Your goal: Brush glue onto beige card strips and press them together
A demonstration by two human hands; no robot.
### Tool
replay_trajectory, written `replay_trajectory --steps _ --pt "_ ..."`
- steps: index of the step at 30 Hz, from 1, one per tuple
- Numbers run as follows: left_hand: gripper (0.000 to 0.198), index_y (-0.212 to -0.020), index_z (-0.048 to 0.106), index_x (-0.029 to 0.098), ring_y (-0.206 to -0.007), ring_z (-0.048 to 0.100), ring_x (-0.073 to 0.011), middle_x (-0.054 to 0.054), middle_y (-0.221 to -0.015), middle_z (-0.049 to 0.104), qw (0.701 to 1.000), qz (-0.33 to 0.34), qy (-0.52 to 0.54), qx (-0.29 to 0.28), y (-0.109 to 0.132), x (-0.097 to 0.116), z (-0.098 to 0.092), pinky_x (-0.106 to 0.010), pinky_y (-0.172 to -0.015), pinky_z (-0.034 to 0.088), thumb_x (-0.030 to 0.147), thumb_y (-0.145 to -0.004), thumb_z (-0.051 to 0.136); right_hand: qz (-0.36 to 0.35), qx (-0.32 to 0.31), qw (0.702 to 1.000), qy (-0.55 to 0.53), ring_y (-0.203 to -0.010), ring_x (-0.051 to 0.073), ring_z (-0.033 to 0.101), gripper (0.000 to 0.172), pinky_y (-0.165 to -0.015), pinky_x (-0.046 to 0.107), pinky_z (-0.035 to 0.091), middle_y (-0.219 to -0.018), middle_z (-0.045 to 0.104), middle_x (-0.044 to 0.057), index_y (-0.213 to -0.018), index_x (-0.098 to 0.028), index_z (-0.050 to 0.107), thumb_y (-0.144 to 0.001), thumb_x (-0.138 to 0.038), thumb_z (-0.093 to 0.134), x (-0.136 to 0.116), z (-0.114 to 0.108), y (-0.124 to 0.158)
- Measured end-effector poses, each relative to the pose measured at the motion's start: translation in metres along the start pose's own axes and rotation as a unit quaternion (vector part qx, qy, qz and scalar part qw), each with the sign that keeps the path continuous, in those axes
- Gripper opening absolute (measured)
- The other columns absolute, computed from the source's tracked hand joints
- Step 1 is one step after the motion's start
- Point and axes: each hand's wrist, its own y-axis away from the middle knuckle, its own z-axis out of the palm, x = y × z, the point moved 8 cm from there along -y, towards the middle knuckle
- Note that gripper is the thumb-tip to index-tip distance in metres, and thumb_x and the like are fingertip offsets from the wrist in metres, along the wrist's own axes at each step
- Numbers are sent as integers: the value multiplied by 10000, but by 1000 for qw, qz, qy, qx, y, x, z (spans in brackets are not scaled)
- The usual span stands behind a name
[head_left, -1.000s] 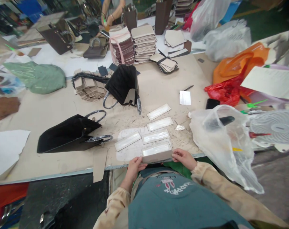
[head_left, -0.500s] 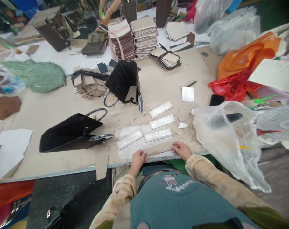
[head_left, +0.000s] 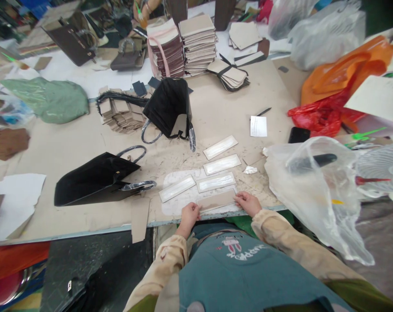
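Note:
A flat beige rectangular panel [head_left: 216, 201] lies at the table's near edge between my two hands. Its left end is pinched by my left hand [head_left: 190, 214], fingers closed. My right hand [head_left: 248, 203] grips the opposite end between thumb and fingers. Just beyond it rest several similar strips with shiny whitish faces, among them a near strip [head_left: 216, 182], a left strip [head_left: 177, 189] and a far strip [head_left: 220, 147]. Under some of them is a white patch [head_left: 170, 209] on the table.
Two black handbags [head_left: 94, 180] with wrapped handles lie left and centre. A clear plastic bag [head_left: 287, 173], a fan [head_left: 383, 167] and a phone [head_left: 299, 135] are on the right. Stacked panels [head_left: 198, 47] stand farther back, and a co-worker's hand [head_left: 144, 17] shows beyond.
The view has shifted slightly. Both hands remain at the ends of the beige panel, with hardly any movement of the panel against the table.

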Motion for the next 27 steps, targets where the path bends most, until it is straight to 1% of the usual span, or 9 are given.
replay_trajectory --steps 5,10,19,27 --pt "176 -698 497 192 -446 581 -118 49 -497 547 999 -6 48 -12 6 3 -1 -213 -431 447 341 -757 570 -3 -3 1000 2 -555 138 632 135 -535 247 538 -629 645 -16 -746 -213 580 -708 -335 620 3 0 -2" --pt "172 -698 486 193 -449 583 -122 55 -485 548 997 -8 76 -18 7 -1 -2 -217 -436 460 313 -726 606 -9 -13 1000 -6 -577 152 643 150 -555 265 543 -638 645 -12 -747 -212 573 -702 -347 621 9 2 -6" --pt "180 -686 475 194 -441 580 -111 65 -470 540 996 -17 85 -25 5 -1 0 -197 -424 450 275 -710 634 -6 -16 1000 -17 -573 152 642 148 -553 259 542 -605 634 -18 -749 -210 572 -696 -337 627 12 4 -7" --pt "134 -703 500 195 -461 589 -113 57 -467 552 997 -15 78 -18 7 0 -1 -202 -450 461 265 -736 610 -11 -20 999 -27 -577 150 643 140 -557 259 552 -603 623 -25 -749 -215 569 -692 -329 628 13 5 -7"
